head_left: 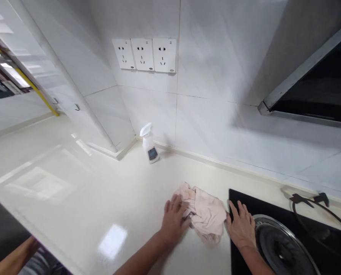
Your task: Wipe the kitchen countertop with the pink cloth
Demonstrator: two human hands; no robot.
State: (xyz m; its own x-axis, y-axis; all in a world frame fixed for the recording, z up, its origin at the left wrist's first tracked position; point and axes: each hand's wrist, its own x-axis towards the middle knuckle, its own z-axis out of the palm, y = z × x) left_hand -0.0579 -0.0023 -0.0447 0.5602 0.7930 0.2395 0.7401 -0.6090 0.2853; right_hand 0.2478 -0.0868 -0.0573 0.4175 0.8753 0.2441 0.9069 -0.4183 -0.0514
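A crumpled pale pink cloth (206, 212) lies on the white countertop (141, 206), just left of the black cooktop. My left hand (174, 217) rests at the cloth's left edge, its fingers apart and touching the fabric. Something small and dark shows by its thumb, too little to name. On the other side, my right hand (241, 225) is spread over the left edge of the cooktop (237, 259), its thumb at the cloth's right edge. Both hands are open.
A white spray bottle (150, 147) stands near the wall corner. The cooktop has a round burner (282, 244) and a dark cable (316, 200) behind it. A dark range hood (313, 84) juts out at upper right. Another forearm (15, 258) shows at lower left.
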